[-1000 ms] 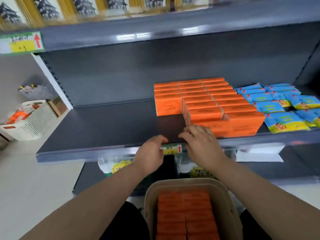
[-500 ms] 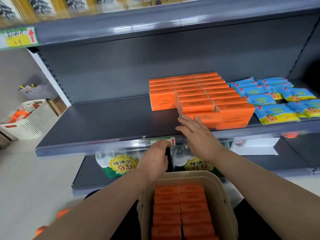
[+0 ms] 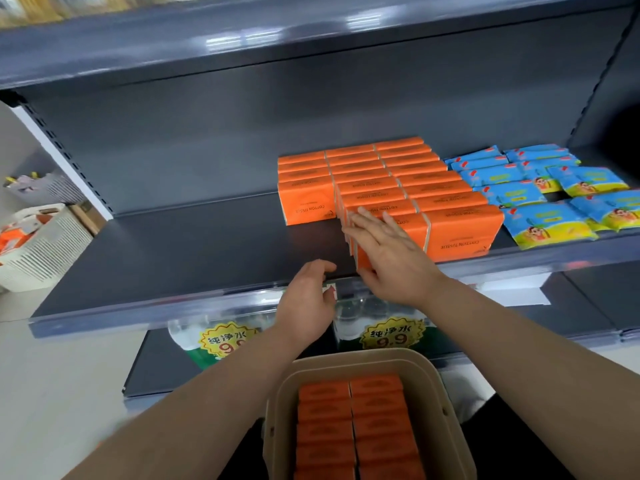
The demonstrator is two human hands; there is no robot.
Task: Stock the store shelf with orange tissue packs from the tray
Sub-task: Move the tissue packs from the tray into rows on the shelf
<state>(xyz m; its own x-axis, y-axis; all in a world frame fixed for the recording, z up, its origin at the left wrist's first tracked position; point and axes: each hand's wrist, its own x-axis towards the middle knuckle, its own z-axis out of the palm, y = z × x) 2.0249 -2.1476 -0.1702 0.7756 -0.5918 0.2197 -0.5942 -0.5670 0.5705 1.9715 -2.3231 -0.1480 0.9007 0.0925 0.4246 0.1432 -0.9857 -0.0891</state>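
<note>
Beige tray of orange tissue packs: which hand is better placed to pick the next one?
Probably left: the left hand is empty at the grey shelf edge, nearer the beige plastic tray; the right hand presses the shelved orange tissue packs.

The orange tissue packs [image 3: 381, 174] on the shelf are showing "COTTON TISSUE" in dark letters, reading upside down from here. The words are plain on the left front pack [image 3: 306, 204] and the right front pack [image 3: 460, 233], and fainter on the tops of several packs behind. The smaller print beneath is too fine to read.

Below, two yellow starburst stickers, the left sticker [image 3: 227, 341] and the right sticker [image 3: 393, 336], are each carrying "纯净水" over a red "9.9". They are sitting on what are probably wrapped water bottles [image 3: 349, 313].

A small shelf-edge tag [image 3: 331, 290] is showing a red arrow, while the left hand [image 3: 306, 299] is covering its text. The blue packs [image 3: 550, 228] are bearing blurred, unreadable print.
</note>
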